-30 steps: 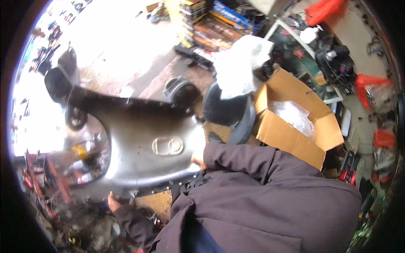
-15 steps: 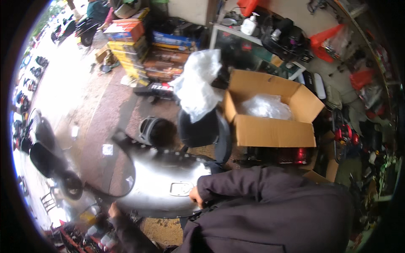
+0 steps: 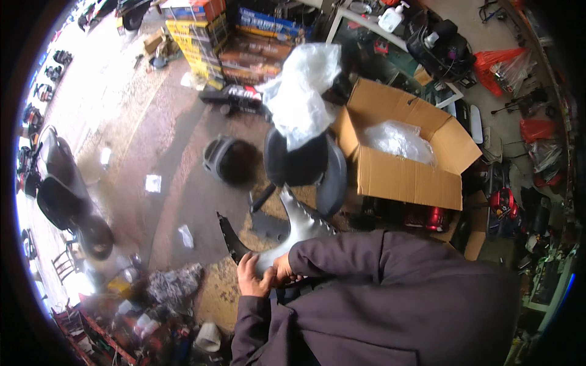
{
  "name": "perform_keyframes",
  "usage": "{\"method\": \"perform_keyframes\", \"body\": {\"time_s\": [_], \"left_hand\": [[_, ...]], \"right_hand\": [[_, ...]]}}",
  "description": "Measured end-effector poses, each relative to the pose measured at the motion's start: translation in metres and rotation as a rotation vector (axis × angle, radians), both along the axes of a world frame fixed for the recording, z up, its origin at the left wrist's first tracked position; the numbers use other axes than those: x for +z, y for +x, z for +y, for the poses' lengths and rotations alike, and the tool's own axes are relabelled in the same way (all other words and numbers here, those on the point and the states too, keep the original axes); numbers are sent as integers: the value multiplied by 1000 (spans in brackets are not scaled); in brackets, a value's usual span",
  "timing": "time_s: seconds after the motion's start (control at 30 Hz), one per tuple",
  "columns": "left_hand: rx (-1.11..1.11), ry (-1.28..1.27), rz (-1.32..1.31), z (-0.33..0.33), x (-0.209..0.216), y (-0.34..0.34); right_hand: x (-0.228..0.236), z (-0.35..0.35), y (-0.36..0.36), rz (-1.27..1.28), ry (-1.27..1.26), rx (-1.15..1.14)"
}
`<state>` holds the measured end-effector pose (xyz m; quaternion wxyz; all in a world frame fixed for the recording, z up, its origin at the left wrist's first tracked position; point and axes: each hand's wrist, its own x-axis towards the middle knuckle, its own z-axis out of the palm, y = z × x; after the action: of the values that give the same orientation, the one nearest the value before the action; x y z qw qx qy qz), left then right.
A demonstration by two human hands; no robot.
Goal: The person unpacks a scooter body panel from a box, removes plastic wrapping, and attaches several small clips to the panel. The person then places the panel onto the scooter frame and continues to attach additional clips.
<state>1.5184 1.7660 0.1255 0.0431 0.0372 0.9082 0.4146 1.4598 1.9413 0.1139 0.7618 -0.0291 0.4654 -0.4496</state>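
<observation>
A silver curved vehicle fender panel (image 3: 297, 221) stands tilted in front of my body, with a dark, notched edge strip reaching up at its left. My left hand (image 3: 251, 276) grips the panel's near edge, thumb toward me and fingers over the top. Right beside it, my right hand (image 3: 282, 270) is closed on the same panel, its fingers partly hidden. The panel's lower part is hidden by my hands and sleeve. Just beyond it is a black padded seat (image 3: 295, 160), with crumpled white plastic wrap (image 3: 299, 91) lying over it.
An open cardboard box (image 3: 409, 183) holding clear plastic wrap stands at the right. A dark round bucket-like thing (image 3: 229, 160) sits on the floor left of the seat. Stacked yellow boxes (image 3: 192, 49) stand at the back; a red tray of clutter (image 3: 104, 341) lies at the lower left.
The fender panel has swung from lying broad side up across the left to a narrower, tilted position close to me. My left hand has moved right and up, next to my right hand.
</observation>
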Motion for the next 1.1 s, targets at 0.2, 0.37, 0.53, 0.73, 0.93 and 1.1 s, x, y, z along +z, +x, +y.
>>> {"method": "perform_keyframes", "body": {"time_s": [0.2,0.37,0.53,0.73,0.93,1.1], "left_hand": [[-310,26,-594,-11,37,6],[-490,-63,-555,-9,44,18],[-362,26,-514,-4,42,25],[-190,110,-420,-6,33,34],[-66,109,-337,-15,38,40],[-42,81,-351,-24,41,43]], "right_hand": [[-15,4,17,-272,-55,5],[-29,5,24,-315,-44,40],[-20,5,17,-174,10,55],[-10,0,-7,1,11,109],[0,-15,-11,34,-19,18],[12,-27,-4,388,-181,-43]]}}
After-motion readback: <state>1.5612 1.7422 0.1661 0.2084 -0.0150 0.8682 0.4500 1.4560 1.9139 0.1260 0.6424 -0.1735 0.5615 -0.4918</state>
